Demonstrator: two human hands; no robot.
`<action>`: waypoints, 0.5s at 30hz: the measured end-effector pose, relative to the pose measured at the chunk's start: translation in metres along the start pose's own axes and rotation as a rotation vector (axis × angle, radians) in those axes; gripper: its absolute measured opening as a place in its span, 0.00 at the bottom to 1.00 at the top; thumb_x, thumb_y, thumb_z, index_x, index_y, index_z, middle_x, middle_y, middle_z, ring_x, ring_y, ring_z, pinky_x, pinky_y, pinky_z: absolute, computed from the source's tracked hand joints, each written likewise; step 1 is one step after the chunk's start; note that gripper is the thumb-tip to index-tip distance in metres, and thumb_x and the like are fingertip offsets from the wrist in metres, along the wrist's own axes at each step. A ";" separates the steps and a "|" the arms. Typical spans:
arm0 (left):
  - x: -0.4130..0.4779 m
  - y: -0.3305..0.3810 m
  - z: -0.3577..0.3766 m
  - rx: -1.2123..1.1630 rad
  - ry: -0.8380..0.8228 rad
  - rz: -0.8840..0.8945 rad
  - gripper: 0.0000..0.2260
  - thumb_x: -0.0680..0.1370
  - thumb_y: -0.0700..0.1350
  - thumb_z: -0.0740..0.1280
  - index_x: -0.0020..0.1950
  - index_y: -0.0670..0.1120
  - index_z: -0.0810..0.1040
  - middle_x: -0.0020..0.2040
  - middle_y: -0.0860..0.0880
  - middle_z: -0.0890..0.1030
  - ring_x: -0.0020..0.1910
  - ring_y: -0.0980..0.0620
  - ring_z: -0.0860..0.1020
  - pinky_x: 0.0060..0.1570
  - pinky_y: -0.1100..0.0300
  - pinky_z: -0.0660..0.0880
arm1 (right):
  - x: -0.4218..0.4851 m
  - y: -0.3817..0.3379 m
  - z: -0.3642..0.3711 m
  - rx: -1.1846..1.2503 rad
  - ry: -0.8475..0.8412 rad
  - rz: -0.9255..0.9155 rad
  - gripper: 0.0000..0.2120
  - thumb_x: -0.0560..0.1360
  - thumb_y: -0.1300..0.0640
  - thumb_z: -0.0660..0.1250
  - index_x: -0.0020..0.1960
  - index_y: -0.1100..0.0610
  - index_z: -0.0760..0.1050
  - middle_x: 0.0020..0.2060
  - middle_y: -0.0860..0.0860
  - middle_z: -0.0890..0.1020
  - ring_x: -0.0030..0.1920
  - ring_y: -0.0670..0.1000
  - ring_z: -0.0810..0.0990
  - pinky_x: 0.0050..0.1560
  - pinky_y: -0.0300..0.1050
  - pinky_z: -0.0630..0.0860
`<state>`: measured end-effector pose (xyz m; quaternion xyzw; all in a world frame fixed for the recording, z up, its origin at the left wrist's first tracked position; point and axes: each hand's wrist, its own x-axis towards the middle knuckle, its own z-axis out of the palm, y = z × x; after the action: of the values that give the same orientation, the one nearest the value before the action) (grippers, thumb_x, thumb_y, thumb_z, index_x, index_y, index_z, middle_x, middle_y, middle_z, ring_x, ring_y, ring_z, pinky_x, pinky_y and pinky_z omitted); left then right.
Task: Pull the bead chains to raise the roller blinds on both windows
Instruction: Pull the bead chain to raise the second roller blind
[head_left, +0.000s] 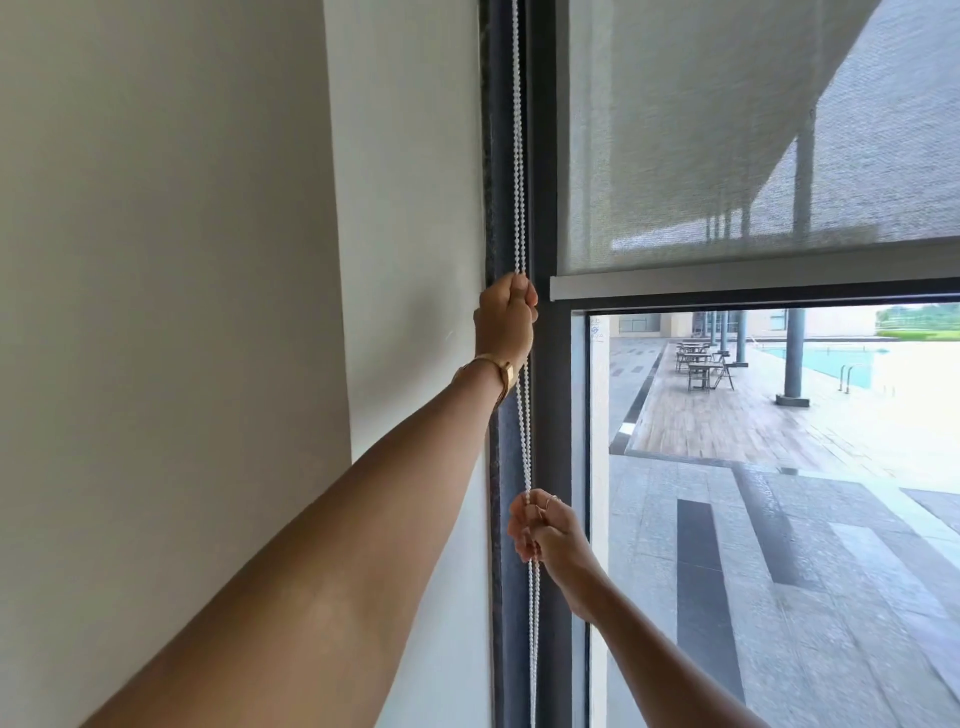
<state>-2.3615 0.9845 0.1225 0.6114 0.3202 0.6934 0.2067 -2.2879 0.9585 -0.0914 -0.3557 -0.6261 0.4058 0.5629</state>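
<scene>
**Inspector A:** Position of the white plastic bead chain (521, 156)?

**Inspector B:** It hangs as a doubled loop down the left side of the dark grey metal window frame (543, 156), just beside the off-white plastered wall (405, 156). It runs from the top edge of the view to the bottom edge.

**Inspector A:** Hands?

**Inspector B:** The left hand (505, 325) is raised, level with the blind's bottom bar, fingers (524, 296) closed in a fist around the chain. A gold-coloured bracelet (491, 371) sits on that wrist. The right hand (545, 532) is lower on the same chain, its fingers (524, 519) pinched together on the strands (a thin ring shows on one of them). Both arms are bare and extended.

**Inspector A:** Blind condition?

**Inspector B:** The grey woven mesh roller blind (727, 130) covers the upper part of the pane. Its pale grey bottom bar (753, 283) sits slightly tilted in the wide-angle view, just above a horizontal frame member. Below it the glass is uncovered.

**Inspector A:** Visible through the glass?

**Inspector B:** A paved terrace (779, 519), grey columns, outdoor chairs and tables (701, 366), and a swimming pool (826, 358) beyond. Whether a second window exists I cannot tell.
</scene>
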 end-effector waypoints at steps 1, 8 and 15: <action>0.000 0.000 0.000 -0.002 -0.009 -0.003 0.17 0.78 0.39 0.51 0.30 0.49 0.66 0.27 0.50 0.67 0.26 0.54 0.64 0.29 0.63 0.60 | 0.000 0.000 0.000 0.000 -0.006 0.007 0.16 0.77 0.72 0.49 0.41 0.61 0.72 0.30 0.53 0.76 0.27 0.46 0.71 0.29 0.39 0.66; -0.010 0.006 -0.008 0.075 -0.059 0.006 0.15 0.79 0.40 0.51 0.33 0.47 0.67 0.29 0.51 0.68 0.26 0.54 0.65 0.28 0.62 0.62 | -0.009 -0.009 0.001 -0.029 -0.023 0.084 0.12 0.81 0.60 0.54 0.51 0.61 0.76 0.38 0.52 0.82 0.39 0.50 0.78 0.42 0.44 0.73; -0.043 -0.011 -0.018 0.296 -0.083 0.067 0.14 0.78 0.38 0.55 0.64 0.44 0.64 0.45 0.43 0.78 0.43 0.45 0.76 0.53 0.51 0.73 | -0.013 -0.050 -0.010 -0.123 0.071 0.110 0.14 0.81 0.52 0.53 0.56 0.58 0.74 0.53 0.54 0.79 0.55 0.56 0.76 0.60 0.56 0.72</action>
<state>-2.3734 0.9594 0.0833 0.6736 0.3893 0.6196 0.1042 -2.2762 0.9267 -0.0514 -0.4376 -0.6089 0.3841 0.5387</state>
